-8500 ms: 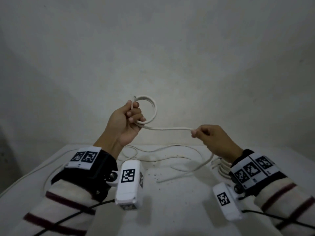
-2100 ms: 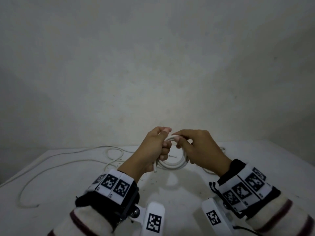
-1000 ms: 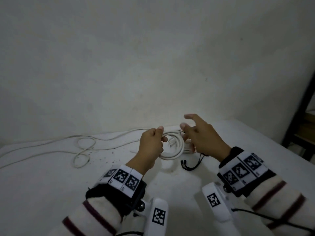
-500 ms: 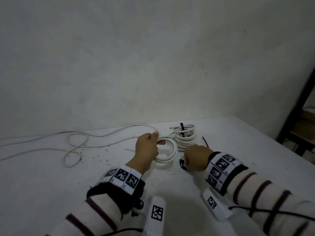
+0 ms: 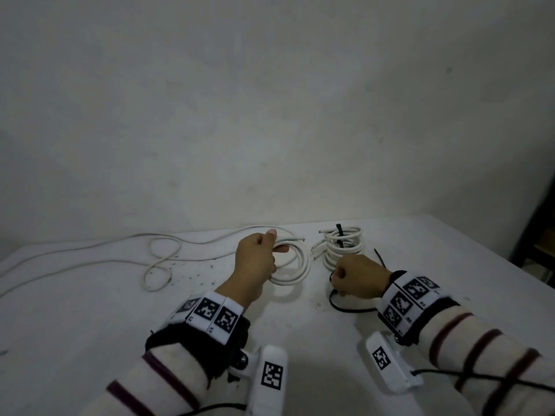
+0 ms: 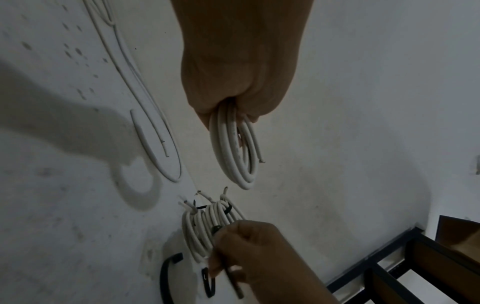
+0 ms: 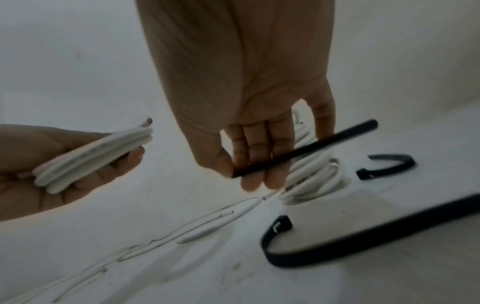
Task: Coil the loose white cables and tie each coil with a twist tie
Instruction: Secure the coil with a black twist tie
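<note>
My left hand grips a white cable coil just above the table; the coil hangs from its closed fingers, and its strands cross the palm. My right hand, low over the table to the right, pinches a black tie between thumb and fingers. Just behind that hand lies a pile of finished coils bound with a black tie. The same pile sits against the right hand's knuckles.
Long loose white cable snakes over the left part of the white table. Spare black ties lie on the table near the right hand. A dark shelf frame stands past the right edge. A wall rises close behind.
The right hand let go of the coil, dropped to the table and picked up a black tie. The left hand keeps holding the coil.
</note>
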